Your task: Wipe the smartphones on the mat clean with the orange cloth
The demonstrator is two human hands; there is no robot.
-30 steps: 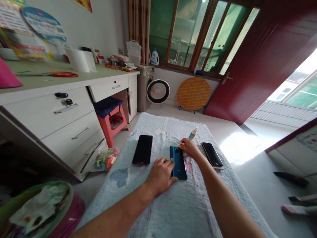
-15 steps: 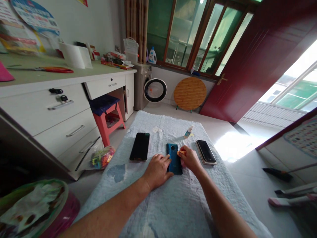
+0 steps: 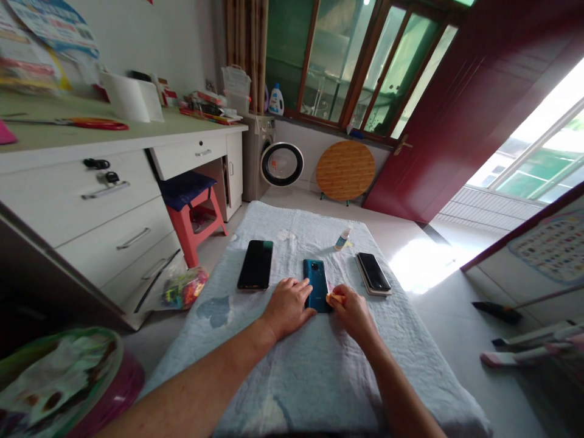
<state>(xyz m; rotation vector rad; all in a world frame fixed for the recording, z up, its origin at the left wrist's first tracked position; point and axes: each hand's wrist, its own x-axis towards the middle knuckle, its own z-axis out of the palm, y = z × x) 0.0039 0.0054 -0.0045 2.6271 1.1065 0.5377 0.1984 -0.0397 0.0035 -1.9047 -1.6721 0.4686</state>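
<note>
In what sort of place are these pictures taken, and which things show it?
Probably a room in a home: a front-loading washing machine with its door open stands by the window, and a red stool sits beside a white desk with drawers.

Bright light (image 3: pixel 424 261) glares on the floor (image 3: pixel 460 328) near a red door (image 3: pixel 449 115).
</note>
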